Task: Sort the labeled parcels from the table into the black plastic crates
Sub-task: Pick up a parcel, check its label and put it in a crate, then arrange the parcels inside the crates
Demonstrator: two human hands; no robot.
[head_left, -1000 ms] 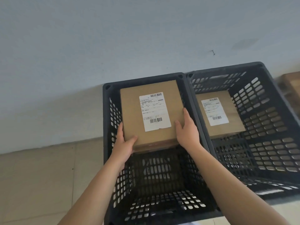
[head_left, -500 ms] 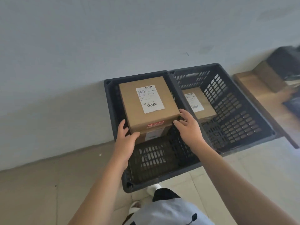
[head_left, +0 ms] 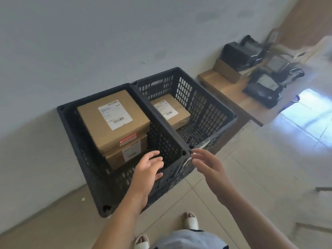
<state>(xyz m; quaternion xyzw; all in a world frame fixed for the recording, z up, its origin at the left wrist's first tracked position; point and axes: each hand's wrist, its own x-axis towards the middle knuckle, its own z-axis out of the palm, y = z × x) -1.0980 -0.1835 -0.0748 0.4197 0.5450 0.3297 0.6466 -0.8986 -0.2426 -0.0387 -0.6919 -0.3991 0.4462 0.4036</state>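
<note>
Two black plastic crates stand side by side on the floor against the wall. The left crate [head_left: 75,141] holds a brown labeled parcel [head_left: 111,121] stacked on a second parcel [head_left: 124,155]. The right crate [head_left: 212,112] holds one labeled parcel [head_left: 170,112]. My left hand [head_left: 148,169] hovers over the left crate's near part, fingers relaxed and holding nothing. My right hand [head_left: 209,164] is just outside the crates' shared near corner, fingers spread and empty.
A low wooden board [head_left: 231,94] lies on the floor right of the crates, carrying a cardboard box [head_left: 226,71] and black bags [head_left: 262,87]. My feet [head_left: 190,220] stand on the tiled floor near the crates. The white wall is behind them.
Both hands let go of the top parcel, which now rests in the left crate. They drew back toward me and to the right, and the view swung right.
</note>
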